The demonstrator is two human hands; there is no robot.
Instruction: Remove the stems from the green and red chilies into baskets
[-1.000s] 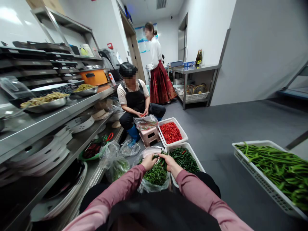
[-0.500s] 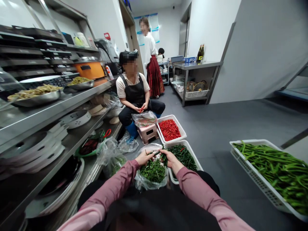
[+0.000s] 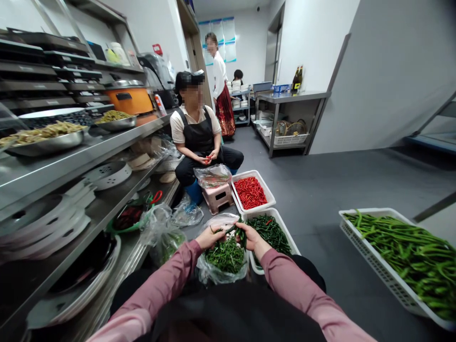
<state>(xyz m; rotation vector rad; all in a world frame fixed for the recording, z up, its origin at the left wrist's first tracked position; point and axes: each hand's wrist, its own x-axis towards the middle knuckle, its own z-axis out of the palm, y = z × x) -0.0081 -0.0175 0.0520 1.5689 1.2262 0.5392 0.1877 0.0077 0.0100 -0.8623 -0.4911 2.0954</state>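
Thumb and fingertips of my left hand [image 3: 209, 237] are pinching a slim green chilli [image 3: 231, 229], and it spans the small gap towards my right hand [image 3: 252, 237]. Those right fingers are curled round a bunch [image 3: 242, 238] of the same, ends hanging down below them. Deep colour on these: dark green, almost black in the shade, thin, smooth, a little shine. Whether the one between my hands is whole or snapped, I can't tell; too small.

Right under my fingers, an open clear bag [image 3: 225, 218] is loaded with thin green bits [image 3: 226, 256], finer and brighter. Just right of my right hand, a white basket [image 3: 286, 232] full of dark chillies, one red one on top. Beyond it, red chillies [image 3: 250, 192], vivid, heaped in a second basket. To the left of my left hand, another clear bag [image 3: 166, 237], green showing through. Well off to my right, long peppers [image 3: 406, 256], lighter green. Ahead of my fingers, a seated person [image 3: 195, 133] holds something red in both hands, behind a stool [image 3: 217, 198].
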